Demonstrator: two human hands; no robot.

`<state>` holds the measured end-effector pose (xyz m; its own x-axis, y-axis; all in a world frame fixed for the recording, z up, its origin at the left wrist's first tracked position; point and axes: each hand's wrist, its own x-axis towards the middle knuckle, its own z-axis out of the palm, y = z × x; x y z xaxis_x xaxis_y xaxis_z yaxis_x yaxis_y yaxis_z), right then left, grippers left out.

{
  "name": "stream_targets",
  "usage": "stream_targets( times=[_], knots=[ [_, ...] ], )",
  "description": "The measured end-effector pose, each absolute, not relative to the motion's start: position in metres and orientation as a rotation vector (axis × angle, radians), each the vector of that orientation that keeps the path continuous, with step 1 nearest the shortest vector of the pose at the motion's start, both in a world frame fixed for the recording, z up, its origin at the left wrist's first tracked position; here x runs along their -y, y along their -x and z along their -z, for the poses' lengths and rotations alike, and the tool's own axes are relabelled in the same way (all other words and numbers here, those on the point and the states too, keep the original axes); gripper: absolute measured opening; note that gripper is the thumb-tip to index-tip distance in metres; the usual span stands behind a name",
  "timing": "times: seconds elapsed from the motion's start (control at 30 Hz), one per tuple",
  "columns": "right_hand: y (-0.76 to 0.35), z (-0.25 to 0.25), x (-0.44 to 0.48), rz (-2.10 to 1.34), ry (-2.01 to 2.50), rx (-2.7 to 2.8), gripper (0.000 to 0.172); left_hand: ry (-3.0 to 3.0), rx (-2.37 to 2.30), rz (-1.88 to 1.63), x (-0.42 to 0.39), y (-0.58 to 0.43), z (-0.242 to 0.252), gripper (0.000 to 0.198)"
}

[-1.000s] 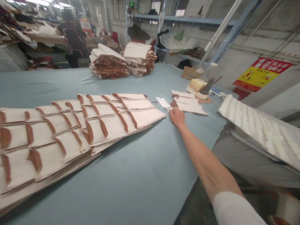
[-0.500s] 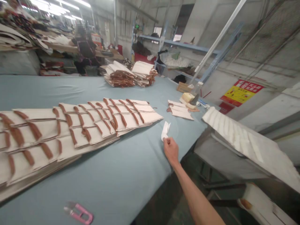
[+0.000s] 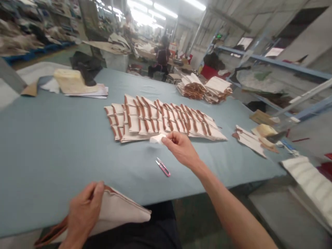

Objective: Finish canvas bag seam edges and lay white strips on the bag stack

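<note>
My right hand (image 3: 183, 148) pinches a small white strip (image 3: 157, 139) between thumb and fingertips, above the blue-covered table. Down at the front edge, my left hand (image 3: 86, 205) is closed on a cream fabric piece (image 3: 116, 209) with brown trim, which hangs over my lap. Pink-handled thread snips (image 3: 164, 168) lie on the table below my right hand. Just beyond that hand, overlapping cream fabric pieces (image 3: 135, 126) with brown edging spread in a long row.
Two piles of cream and brown pieces (image 3: 193, 86) stand at the table's far side. A yellowish block (image 3: 68, 80) sits on papers at the left. Flat cream pieces (image 3: 250, 140) lie to the right, near a ridged white sheet (image 3: 308, 183). A person (image 3: 162, 57) sits in the background.
The view has swung left and my left hand with its fabric piece has come into view. My right hand, still holding the white strip, has moved left across the table to near the snips.
</note>
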<state>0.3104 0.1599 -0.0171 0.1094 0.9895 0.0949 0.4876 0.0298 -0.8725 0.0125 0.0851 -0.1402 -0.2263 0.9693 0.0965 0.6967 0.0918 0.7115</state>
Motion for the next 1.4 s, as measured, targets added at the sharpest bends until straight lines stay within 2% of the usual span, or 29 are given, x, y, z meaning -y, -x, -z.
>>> stream_targets(
  times=[0.1, 0.17, 0.3, 0.43, 0.53, 0.63, 0.73, 0.93, 1.17, 1.4],
  knots=[
    [-0.269, -0.03, -0.17, -0.866, 1.365, 1.736, 0.033, -1.589, -1.856, -0.953, -0.086, -0.007, 0.142, 0.046],
    [-0.248, -0.038, -0.167, -0.843, 1.281, 1.83, 0.031, -1.564, -1.814, -0.975, -0.08, -0.002, 0.141, 0.046],
    [-0.233, 0.011, -0.143, -0.727, 1.441, 1.934, 0.035, -1.533, -1.77, -0.983, -0.056, 0.009, 0.133, 0.045],
    [-0.247, 0.09, -0.107, -0.773, 1.59, 2.026, 0.025, -1.542, -1.728, -0.931, -0.029, 0.015, 0.126, 0.044],
    [-0.263, 0.121, -0.084, -0.806, 1.685, 2.047, 0.022, -1.526, -1.73, -0.846, -0.013, 0.011, 0.122, 0.033],
    [-0.273, 0.128, -0.07, -0.837, 1.745, 2.031, 0.029, -1.473, -1.714, -0.8, -0.007, 0.002, 0.118, 0.026],
    [-0.275, 0.127, -0.06, -0.843, 1.754, 2.05, 0.027, -1.549, -1.673, -0.743, -0.015, -0.01, 0.11, 0.032],
    [-0.274, 0.132, -0.052, -0.877, 1.697, 2.072, 0.023, -1.984, -1.635, -0.105, -0.061, -0.047, 0.101, 0.048],
    [-0.292, 0.141, -0.054, -0.855, 1.749, 1.889, 0.024, -2.161, -1.655, 0.16, -0.089, -0.068, 0.111, 0.051],
    [-0.345, 0.142, -0.053, -0.695, 1.975, 1.491, 0.049, -2.199, -1.661, 0.261, -0.085, -0.067, 0.111, 0.051]
  ],
)
